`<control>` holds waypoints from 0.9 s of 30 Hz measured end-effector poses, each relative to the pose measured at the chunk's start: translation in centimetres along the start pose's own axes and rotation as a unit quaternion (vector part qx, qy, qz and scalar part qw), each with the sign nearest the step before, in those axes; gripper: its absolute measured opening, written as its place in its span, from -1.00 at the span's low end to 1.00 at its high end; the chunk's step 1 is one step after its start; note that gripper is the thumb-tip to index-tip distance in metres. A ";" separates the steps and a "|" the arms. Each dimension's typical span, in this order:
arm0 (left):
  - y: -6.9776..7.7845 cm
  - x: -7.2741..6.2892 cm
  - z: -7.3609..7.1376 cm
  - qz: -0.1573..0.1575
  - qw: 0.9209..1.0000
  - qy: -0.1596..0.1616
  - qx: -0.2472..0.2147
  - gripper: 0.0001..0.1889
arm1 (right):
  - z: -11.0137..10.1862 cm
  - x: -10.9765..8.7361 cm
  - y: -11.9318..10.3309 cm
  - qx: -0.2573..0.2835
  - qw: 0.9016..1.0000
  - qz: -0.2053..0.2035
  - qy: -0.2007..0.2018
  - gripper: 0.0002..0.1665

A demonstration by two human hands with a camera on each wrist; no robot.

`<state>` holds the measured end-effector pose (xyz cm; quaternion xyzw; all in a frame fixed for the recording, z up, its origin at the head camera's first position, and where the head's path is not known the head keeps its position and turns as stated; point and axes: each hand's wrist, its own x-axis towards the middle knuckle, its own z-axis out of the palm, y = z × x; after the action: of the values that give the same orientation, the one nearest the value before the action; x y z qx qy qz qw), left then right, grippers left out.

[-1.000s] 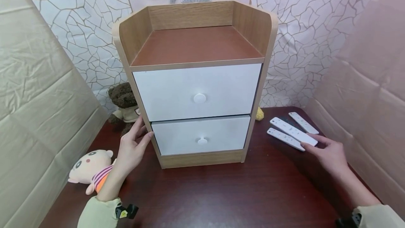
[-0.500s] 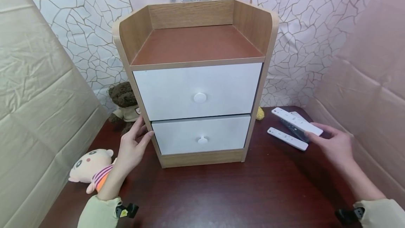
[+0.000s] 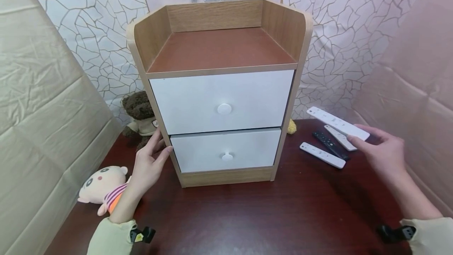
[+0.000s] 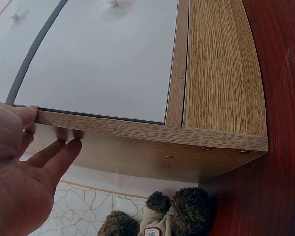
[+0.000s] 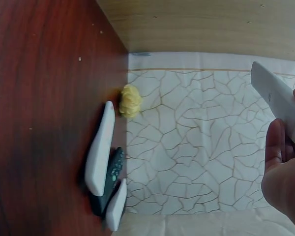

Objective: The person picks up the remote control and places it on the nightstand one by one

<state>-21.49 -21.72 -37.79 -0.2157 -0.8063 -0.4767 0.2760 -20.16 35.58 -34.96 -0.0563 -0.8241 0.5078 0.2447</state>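
A small wooden cabinet (image 3: 226,177) with two white drawers (image 3: 198,93) stands upright, both drawers closed. My left hand (image 3: 150,166) rests on its left side. In the left wrist view, the thumb (image 4: 27,115) touches the front edge while the fingertips (image 4: 73,145) touch the side panel. Above the table at right, my right hand (image 3: 385,154) pinches a white remote control (image 3: 336,121) by its near end. Below it lie a black remote control (image 3: 330,145) and two more white remotes, one at the front (image 3: 322,155) and one behind (image 3: 341,138).
A pink plush toy (image 3: 100,186) lies left of the cabinet. Behind it sits a brown teddy bear (image 3: 139,109), partly hidden by the cabinet. A yellow object (image 5: 131,101) lies near the back wall, right of the cabinet. Fabric walls (image 3: 407,74) border the dark red table (image 3: 247,215).
My right hand has lifted the white remote control up and to the right, uncovering the black remote and the rear white one. The left hand has stayed at the cabinet's side.
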 end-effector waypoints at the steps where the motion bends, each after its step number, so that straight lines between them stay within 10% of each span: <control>1: -0.1 0.0 0.0 0.000 1.000 0.000 0.003 -0.26 | -0.1 0.1 -0.2 0.000 1.000 -0.001 0.003 -0.64; 27: 0.1 0.0 0.0 0.000 1.000 0.002 -0.003 -0.27 | -2.3 -0.3 -6.2 0.029 0.998 -0.044 0.038 -0.54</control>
<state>-21.50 -21.67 -37.72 -0.2156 -0.8040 -0.4797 0.2774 -17.93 34.34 -28.85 -0.0319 -0.8011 0.5173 0.2996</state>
